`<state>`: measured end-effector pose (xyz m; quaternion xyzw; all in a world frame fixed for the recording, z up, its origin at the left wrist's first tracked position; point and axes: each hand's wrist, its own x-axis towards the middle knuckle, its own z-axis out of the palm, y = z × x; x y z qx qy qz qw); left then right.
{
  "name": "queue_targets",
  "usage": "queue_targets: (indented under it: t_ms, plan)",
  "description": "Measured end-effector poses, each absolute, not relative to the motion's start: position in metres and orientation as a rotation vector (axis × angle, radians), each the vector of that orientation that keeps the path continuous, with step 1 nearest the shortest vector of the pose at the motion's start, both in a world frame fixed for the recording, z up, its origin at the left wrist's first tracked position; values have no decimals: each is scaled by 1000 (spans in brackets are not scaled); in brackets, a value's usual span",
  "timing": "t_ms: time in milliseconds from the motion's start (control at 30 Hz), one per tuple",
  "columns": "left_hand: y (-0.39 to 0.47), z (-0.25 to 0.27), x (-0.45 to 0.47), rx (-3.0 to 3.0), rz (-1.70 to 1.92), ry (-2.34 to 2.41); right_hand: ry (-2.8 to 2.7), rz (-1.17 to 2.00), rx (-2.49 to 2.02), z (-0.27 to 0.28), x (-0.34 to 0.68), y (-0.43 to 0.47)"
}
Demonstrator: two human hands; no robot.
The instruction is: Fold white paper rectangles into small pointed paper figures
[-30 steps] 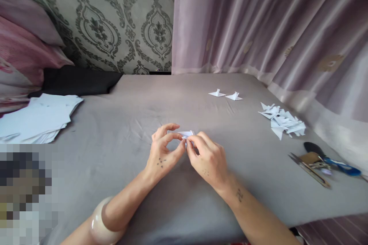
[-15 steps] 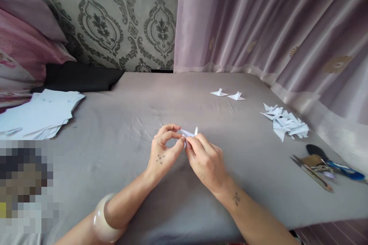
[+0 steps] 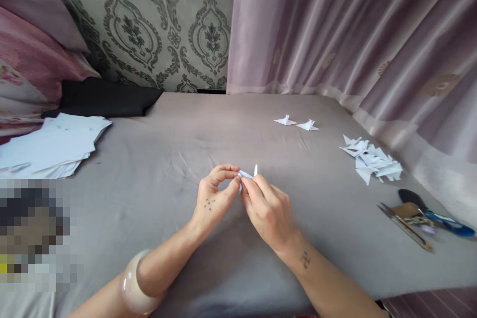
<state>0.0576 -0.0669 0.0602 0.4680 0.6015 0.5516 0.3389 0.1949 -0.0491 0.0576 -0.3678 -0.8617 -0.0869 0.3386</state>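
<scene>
Near the centre of the frame, a small folded white paper [image 3: 245,174] is held in narrow pinching grips by the left hand [image 3: 215,191] and right hand [image 3: 269,206]. Since the earliest frame, its slim end has been turned upright and the left fingers drawn closer together; fine shaping is apparently underway.

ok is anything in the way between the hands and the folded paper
Nothing visible: the left hand and right hand both pinch the folded paper directly, partly hiding it from view.
</scene>
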Motion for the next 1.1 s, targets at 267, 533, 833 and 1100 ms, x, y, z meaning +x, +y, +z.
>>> queue_targets:
  t_ms: [267,533,833,1100]
  plan:
    - [-66,64,60,953,1390,1487,-2244,-312,-959,54,193,-49]
    - [-67,63,62,928,1495,1557,-2210,-179,-1072,56,187,-52]
    - [-67,67,46,1338,1590,1669,-1899,474,-1109,59,196,-39]
    - [-62,58,28,1422,1420,1233,-1470,1062,-1099,60,210,-18]
